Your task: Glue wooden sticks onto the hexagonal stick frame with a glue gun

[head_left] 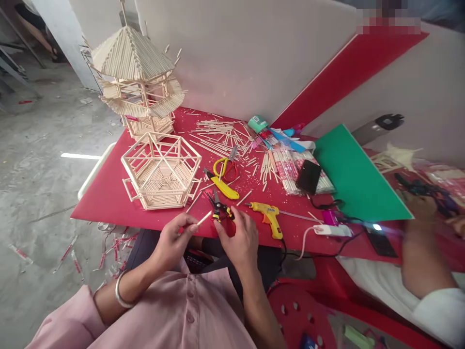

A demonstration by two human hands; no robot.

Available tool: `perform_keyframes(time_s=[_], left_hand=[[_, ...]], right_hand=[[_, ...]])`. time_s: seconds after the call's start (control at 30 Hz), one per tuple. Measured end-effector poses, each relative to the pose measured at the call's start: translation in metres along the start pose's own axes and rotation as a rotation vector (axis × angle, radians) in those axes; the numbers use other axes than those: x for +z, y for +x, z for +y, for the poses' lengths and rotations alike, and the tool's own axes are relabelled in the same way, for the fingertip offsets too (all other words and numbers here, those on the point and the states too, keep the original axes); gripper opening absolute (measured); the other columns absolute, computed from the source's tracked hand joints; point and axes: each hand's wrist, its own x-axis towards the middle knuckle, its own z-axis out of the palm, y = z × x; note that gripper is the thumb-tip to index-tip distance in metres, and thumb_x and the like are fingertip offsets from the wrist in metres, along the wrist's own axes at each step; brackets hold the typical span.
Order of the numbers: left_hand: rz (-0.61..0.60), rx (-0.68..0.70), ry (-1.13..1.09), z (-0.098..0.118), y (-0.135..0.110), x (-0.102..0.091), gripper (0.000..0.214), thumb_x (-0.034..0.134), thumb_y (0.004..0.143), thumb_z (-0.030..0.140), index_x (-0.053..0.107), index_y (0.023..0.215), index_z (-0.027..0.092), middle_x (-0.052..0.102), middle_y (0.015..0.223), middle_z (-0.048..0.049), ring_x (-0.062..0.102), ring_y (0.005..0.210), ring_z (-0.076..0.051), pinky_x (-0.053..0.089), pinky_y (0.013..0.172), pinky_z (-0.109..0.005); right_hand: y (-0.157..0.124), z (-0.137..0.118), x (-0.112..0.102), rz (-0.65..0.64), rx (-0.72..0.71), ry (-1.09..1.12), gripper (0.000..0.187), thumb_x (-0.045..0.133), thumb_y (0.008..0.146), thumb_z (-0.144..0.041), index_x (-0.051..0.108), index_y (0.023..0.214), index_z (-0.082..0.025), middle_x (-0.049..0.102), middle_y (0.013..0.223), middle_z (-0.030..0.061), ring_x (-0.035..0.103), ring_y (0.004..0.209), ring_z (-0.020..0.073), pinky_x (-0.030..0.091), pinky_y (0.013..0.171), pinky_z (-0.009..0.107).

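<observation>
Between the thumb and fingers of my left hand (178, 237) is a short thin wooden stick (204, 219), pointing up and to the right. My right hand (240, 238) is closed around the handles of small black cutters (219, 206) with red and yellow on them, at the table's front edge. The cutters' jaws point away from me, just beyond the stick's tip. Beyond my left hand stands a hexagonal stick frame (162, 177) with a spiral-patterned floor. Near the cutters lie a yellow utility knife (225, 188) and yellow-and-red scissors (225, 168).
A stick pagoda (136, 82) stands at the back left of the red table (105, 194). Loose sticks (220, 135), packed sticks (286, 169), a black box (308, 177), a yellow glue gun (268, 217) and a power strip (332, 230) lie rightward. A co-worker's arm (423, 247) is at far right.
</observation>
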Motion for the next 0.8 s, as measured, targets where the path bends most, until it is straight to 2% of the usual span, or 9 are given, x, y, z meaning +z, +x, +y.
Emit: perform_keyframes(time_s=[0.07, 0.13, 0.23, 0.3, 0.37, 0.47, 0.57, 0.7, 0.8], left_hand=[[-0.057, -0.196, -0.187, -0.007, 0.002, 0.009, 0.035, 0.065, 0.085, 0.052, 0.064, 0.078, 0.017, 0.063, 0.068, -0.0009, 0.054, 0.063, -0.013, 0.044, 0.062, -0.024], [-0.061, -0.282, -0.292, -0.010, 0.006, 0.012, 0.041, 0.071, 0.078, 0.057, 0.064, 0.078, 0.016, 0.062, 0.068, -0.0007, 0.053, 0.063, -0.013, 0.043, 0.061, -0.024], [-0.030, -0.302, -0.317, -0.008, 0.009, 0.011, 0.043, 0.074, 0.074, 0.058, 0.065, 0.077, 0.017, 0.063, 0.070, -0.0007, 0.056, 0.067, -0.014, 0.045, 0.065, -0.025], [-0.032, -0.301, -0.311, -0.007, 0.010, 0.010, 0.042, 0.075, 0.073, 0.057, 0.065, 0.076, 0.017, 0.063, 0.069, -0.0004, 0.057, 0.068, -0.014, 0.045, 0.067, -0.025], [-0.046, -0.297, -0.305, -0.007, 0.010, 0.010, 0.040, 0.075, 0.073, 0.055, 0.065, 0.075, 0.017, 0.062, 0.067, 0.0000, 0.057, 0.067, -0.014, 0.045, 0.067, -0.025], [-0.057, -0.294, -0.298, -0.009, 0.011, 0.010, 0.039, 0.074, 0.075, 0.054, 0.065, 0.074, 0.016, 0.062, 0.068, -0.0005, 0.057, 0.067, -0.013, 0.046, 0.068, -0.024], [-0.061, -0.288, -0.289, -0.012, 0.013, 0.011, 0.040, 0.073, 0.076, 0.055, 0.066, 0.075, 0.016, 0.063, 0.068, -0.0010, 0.057, 0.067, -0.013, 0.046, 0.067, -0.024], [-0.066, -0.239, -0.203, -0.012, 0.015, 0.008, 0.039, 0.069, 0.079, 0.055, 0.066, 0.075, 0.016, 0.065, 0.070, -0.0018, 0.058, 0.069, -0.014, 0.046, 0.069, -0.025], [-0.076, -0.196, -0.103, -0.011, 0.016, 0.006, 0.037, 0.065, 0.084, 0.053, 0.066, 0.076, 0.017, 0.067, 0.073, -0.0024, 0.059, 0.071, -0.015, 0.047, 0.070, -0.026]], right_hand=[[0.005, 0.001, -0.003, -0.063, -0.017, -0.022, 0.065, 0.052, 0.091, -0.064, 0.058, 0.135, -0.017, 0.066, 0.120, 0.0172, 0.061, 0.112, 0.0319, 0.047, 0.091, 0.043], [0.008, -0.002, -0.007, -0.171, -0.021, -0.088, 0.069, 0.059, 0.087, -0.064, 0.055, 0.138, -0.018, 0.065, 0.122, 0.0173, 0.060, 0.112, 0.0327, 0.046, 0.089, 0.043], [0.005, -0.009, -0.010, -0.328, -0.008, -0.218, 0.082, 0.072, 0.078, -0.058, 0.047, 0.146, -0.018, 0.058, 0.136, 0.0199, 0.054, 0.120, 0.0368, 0.045, 0.091, 0.045], [0.001, -0.011, -0.011, -0.385, -0.005, -0.275, 0.090, 0.078, 0.074, -0.048, 0.042, 0.150, -0.017, 0.053, 0.142, 0.0212, 0.051, 0.124, 0.0383, 0.045, 0.093, 0.047], [-0.001, -0.011, -0.011, -0.409, 0.007, -0.313, 0.090, 0.078, 0.072, -0.034, 0.039, 0.152, -0.017, 0.053, 0.139, 0.0214, 0.051, 0.121, 0.0379, 0.045, 0.092, 0.047], [0.001, -0.007, -0.014, -0.419, 0.063, -0.298, 0.083, 0.070, 0.069, -0.021, 0.045, 0.148, -0.015, 0.058, 0.126, 0.0214, 0.055, 0.114, 0.0371, 0.046, 0.090, 0.047], [-0.003, 0.000, -0.019, -0.398, 0.141, -0.026, 0.081, 0.062, 0.066, -0.020, 0.047, 0.146, -0.010, 0.059, 0.117, 0.0195, 0.055, 0.115, 0.0361, 0.046, 0.097, 0.049], [-0.021, 0.007, -0.025, -0.351, 0.225, 0.696, 0.081, 0.053, 0.062, -0.020, 0.048, 0.143, -0.020, 0.061, 0.122, 0.0109, 0.058, 0.118, 0.0279, 0.047, 0.103, 0.043], [-0.031, 0.002, -0.030, -0.463, 0.329, 1.103, 0.071, 0.051, 0.058, -0.019, 0.057, 0.128, -0.022, 0.066, 0.116, 0.0067, 0.065, 0.109, 0.0249, 0.051, 0.097, 0.039]])
